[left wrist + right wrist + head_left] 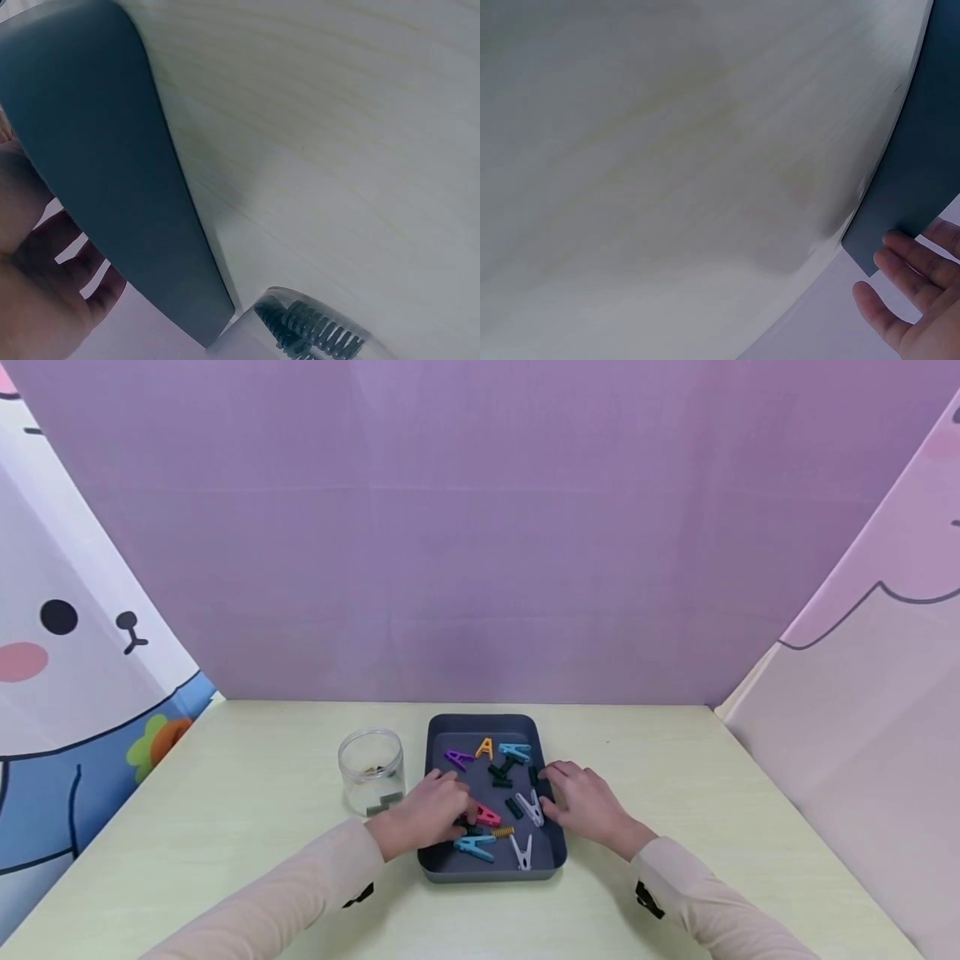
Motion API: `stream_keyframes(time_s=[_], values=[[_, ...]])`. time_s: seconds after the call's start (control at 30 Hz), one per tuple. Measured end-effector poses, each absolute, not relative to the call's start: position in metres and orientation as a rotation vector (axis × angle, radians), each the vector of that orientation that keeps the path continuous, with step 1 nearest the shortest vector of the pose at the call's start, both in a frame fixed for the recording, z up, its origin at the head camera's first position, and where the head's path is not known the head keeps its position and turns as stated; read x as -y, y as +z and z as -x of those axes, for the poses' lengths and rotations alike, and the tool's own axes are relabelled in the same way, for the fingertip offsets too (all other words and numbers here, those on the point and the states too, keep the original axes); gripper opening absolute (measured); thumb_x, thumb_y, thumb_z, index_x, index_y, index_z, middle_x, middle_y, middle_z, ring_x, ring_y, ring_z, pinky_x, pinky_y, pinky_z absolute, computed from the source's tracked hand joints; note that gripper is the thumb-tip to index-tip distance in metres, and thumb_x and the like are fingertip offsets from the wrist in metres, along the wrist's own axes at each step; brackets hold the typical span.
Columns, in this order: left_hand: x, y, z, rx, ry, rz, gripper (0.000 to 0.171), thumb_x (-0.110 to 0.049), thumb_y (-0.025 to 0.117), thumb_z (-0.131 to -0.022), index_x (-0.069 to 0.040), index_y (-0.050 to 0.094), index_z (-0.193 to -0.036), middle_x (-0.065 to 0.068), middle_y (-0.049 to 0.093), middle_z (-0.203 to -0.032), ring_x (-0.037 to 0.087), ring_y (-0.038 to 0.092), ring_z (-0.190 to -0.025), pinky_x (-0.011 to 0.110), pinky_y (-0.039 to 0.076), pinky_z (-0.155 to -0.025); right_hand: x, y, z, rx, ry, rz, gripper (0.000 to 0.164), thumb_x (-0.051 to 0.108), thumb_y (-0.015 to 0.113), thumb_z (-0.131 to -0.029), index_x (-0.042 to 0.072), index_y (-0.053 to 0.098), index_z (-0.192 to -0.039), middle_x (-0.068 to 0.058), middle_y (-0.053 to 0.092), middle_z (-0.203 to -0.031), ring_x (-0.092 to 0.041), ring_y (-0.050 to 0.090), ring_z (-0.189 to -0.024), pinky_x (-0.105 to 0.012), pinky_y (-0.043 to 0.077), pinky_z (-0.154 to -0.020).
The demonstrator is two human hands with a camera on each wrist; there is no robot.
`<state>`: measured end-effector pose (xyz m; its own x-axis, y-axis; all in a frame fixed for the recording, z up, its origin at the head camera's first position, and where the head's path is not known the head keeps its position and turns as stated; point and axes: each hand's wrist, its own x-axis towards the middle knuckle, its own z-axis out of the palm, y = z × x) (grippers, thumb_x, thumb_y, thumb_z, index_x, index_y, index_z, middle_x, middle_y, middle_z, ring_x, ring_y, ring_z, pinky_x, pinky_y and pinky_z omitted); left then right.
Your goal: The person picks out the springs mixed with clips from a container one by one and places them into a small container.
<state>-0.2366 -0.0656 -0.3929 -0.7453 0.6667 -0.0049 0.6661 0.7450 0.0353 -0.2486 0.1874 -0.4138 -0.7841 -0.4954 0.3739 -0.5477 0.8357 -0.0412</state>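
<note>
A purple backdrop rises behind the worktop's far edge, a printed cartoon panel runs along the left edge, and here's the pale worktop itself. Two cream sleeves come in over its near edge. Centre stage, the dark grey tray, its long sides running near to far! Close by its left edge stands a clear jar, with coiled springs at the bottom.

Now the hands: the left hand reaches over the tray's left edge, fingers bent just beside a red clip; whether they pinch anything, I can't tell. The right hand is at the tray's right edge, fingers relaxed and apart, touching the wall.

Down to the clips: a light blue clip towards the near left corner, a pale clip by the near edge, another by the right edge, a second blue one towards the far right corner, a purple clip towards the far left, an orange clip near the far edge. Between them lie dark springs and a yellow spring.
</note>
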Motion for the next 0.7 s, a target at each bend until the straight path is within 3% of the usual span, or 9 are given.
stream_keyframes(time_s=[0.7], values=[[0.080, -0.375, 0.235, -2.989, 0.175, -1.161, 0.015, -0.026, 0.075, -0.072, -0.024, 0.071, -0.087, -0.008, 0.066, -0.090, 0.015, 0.050, -0.086, 0.032, 0.035, -0.071, -0.188, -0.415, 0.249, 2.658, 0.206, -0.788, 0.031, 0.028, 0.065, -0.079, 0.009, 0.064, -0.103, -0.005, 0.063, -0.107, -0.020, 0.060, -0.096, -0.038, 0.051, -0.076]])
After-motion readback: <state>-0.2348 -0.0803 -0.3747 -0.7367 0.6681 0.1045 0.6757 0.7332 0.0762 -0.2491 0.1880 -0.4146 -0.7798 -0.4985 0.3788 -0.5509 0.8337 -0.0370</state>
